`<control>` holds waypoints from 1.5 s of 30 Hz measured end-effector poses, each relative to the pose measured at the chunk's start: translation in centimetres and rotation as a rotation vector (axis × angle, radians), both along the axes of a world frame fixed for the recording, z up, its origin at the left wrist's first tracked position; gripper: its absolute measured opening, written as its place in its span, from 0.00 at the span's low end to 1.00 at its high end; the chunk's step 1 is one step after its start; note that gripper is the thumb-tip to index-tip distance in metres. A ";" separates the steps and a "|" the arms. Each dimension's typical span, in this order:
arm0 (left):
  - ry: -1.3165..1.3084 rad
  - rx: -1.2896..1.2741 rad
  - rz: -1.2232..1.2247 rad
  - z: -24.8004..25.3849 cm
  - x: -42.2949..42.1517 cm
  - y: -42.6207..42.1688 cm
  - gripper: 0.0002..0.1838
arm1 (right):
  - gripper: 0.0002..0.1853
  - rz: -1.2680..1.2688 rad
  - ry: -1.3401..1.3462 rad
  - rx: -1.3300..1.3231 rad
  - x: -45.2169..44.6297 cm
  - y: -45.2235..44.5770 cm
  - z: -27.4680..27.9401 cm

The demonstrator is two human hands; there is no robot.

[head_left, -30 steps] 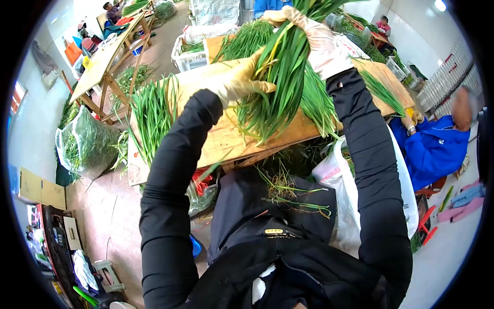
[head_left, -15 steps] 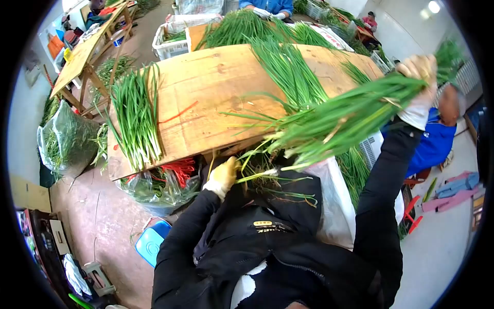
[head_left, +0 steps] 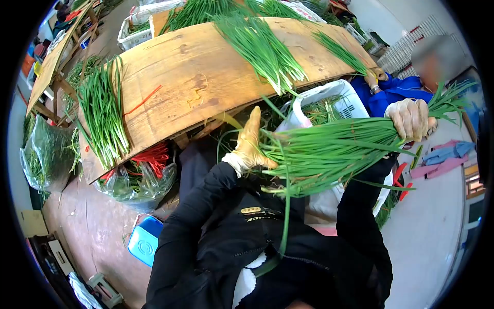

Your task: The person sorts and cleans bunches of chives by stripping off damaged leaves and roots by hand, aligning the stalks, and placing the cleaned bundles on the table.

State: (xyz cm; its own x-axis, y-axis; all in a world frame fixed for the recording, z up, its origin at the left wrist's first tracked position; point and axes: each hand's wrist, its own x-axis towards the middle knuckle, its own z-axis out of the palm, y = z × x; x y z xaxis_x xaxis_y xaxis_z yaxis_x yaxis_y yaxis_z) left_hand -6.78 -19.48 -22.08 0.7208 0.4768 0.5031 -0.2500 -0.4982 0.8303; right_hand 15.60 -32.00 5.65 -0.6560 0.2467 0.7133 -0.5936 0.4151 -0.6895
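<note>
You hold a bunch of garlic chives [head_left: 334, 149] in your gloved right hand [head_left: 409, 119], its fist closed around the leafy part, with tips sticking out beyond it. The bunch lies almost level in front of your body, off the near edge of the wooden table [head_left: 177, 69], its stalk ends pointing toward your left hand [head_left: 252, 141]. That hand, gloved too, is open, thumb raised and fingers stretched toward those ends; whether they touch the stalks you cannot tell. One long leaf [head_left: 286, 221] hangs down over your black jacket [head_left: 216, 242].

Behind the bunch stands a white plastic basket [head_left: 355, 98] with loose greens inside. On the table, a chive bundle [head_left: 103, 116] lies at your left, a red strip [head_left: 143, 100] just beside it, and more chives [head_left: 260, 49] lie farther right. Red ties [head_left: 154, 157] sit atop a clear bag [head_left: 136, 188] below the table's left end. At your right is a co-worker in a blue jacket [head_left: 409, 87].
</note>
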 end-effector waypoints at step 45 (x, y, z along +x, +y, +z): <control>-0.279 -0.307 0.195 24.1 -0.3 5.6 0.11 | 0.27 -1.279 -0.494 -0.056 -11.4 8.0 0.7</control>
State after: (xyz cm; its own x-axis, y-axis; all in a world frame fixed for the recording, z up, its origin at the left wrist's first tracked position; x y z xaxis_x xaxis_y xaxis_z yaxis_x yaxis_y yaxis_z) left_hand -7.05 -13.91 2.06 0.4601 0.7473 0.4794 -0.4111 -0.2993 0.8611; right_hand 4.24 -24.01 6.38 -0.1319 0.8867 0.4431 0.4888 0.4471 -0.7492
